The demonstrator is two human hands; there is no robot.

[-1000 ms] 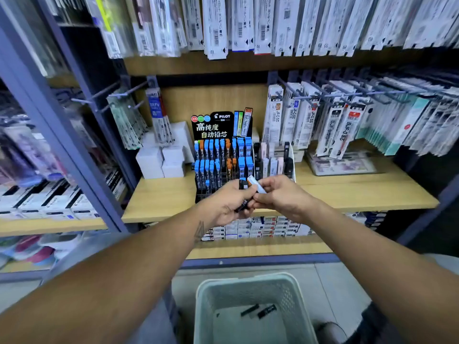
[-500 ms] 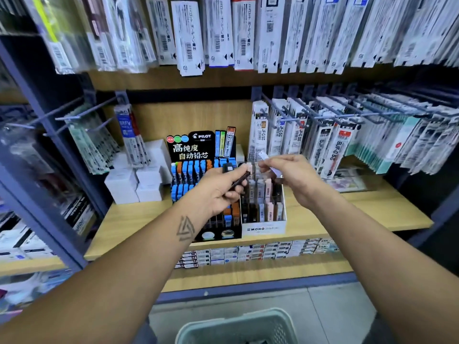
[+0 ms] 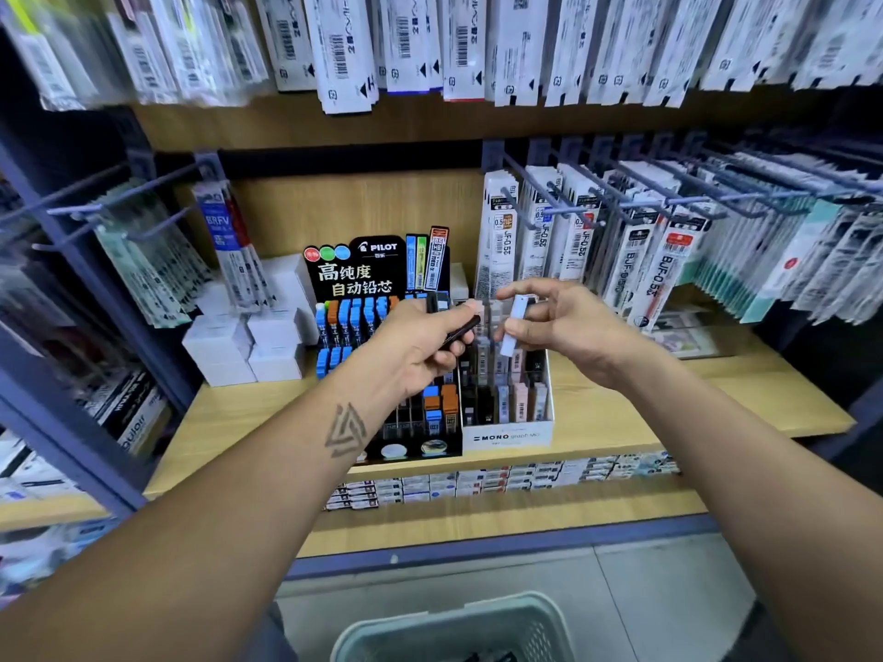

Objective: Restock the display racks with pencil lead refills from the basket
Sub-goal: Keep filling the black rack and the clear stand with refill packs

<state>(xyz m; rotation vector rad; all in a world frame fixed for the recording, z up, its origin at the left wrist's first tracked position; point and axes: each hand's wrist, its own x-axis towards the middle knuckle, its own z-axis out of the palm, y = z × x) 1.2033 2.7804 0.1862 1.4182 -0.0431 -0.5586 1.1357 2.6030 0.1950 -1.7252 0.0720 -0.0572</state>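
Two hands hover above the white MONO rack. Left hand curls round black refill cases; right hand pinches a pale refill case, other fingers loosely spread.

We note the basket cut off by the bottom edge; the left-side hanging packs are blurred, labels unreadable.

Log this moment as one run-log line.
left hand: grips black lead case | right hand: pinches pale lead case | over MONO rack
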